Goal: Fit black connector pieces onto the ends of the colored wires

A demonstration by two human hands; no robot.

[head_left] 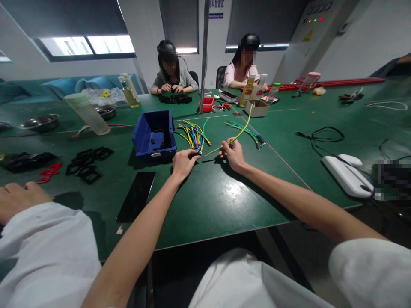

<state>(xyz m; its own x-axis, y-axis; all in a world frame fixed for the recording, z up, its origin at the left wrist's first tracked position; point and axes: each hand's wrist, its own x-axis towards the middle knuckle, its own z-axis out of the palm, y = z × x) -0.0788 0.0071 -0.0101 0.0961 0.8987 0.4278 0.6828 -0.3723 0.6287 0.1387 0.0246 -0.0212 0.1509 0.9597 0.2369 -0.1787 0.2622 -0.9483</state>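
Note:
My right hand is closed in a pinch around a yellow-green wire. One end of this wire points left toward my other hand, and its long tail arcs up and away toward a small box. My left hand is also pinched, with a small metal ring terminal showing at its fingertips. A narrow gap seems to lie between the terminal and the wire end. Just beyond my left hand lies a loose bundle of yellow, blue and green wires. More green wires lie past my right hand.
A blue bin with small dark pieces stands left of the wires. A black phone lies near the front edge. At right is a white device with a cable. Another person's hand rests at far left; two people sit across the table.

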